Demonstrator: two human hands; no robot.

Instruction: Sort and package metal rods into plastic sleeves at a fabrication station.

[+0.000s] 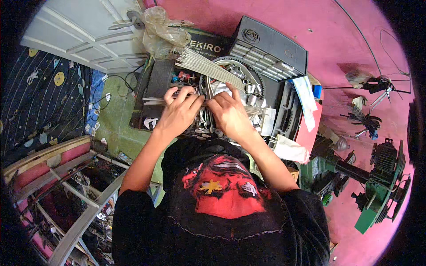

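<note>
My left hand (178,111) and my right hand (230,111) are side by side over a cluttered toolbox top, fingers curled. Between them they grip a small bundle of thin grey rods (154,101), which look like welding rods. The bundle lies crosswise, its ends sticking out left and right of my hands. Just beyond, a larger bundle of similar rods (206,66) slants across a round toothed ring (258,79). Several wrenches (203,119) lie under and between my hands. The middle of the held rods is hidden by my fingers.
At the back stands a grey case with slatted drawers (268,48), and a crumpled plastic bag (162,33) sits left of it. A white cloth (290,148) hangs at the right edge. Green machine (375,201) at right; metal frame rack (84,221) at lower left.
</note>
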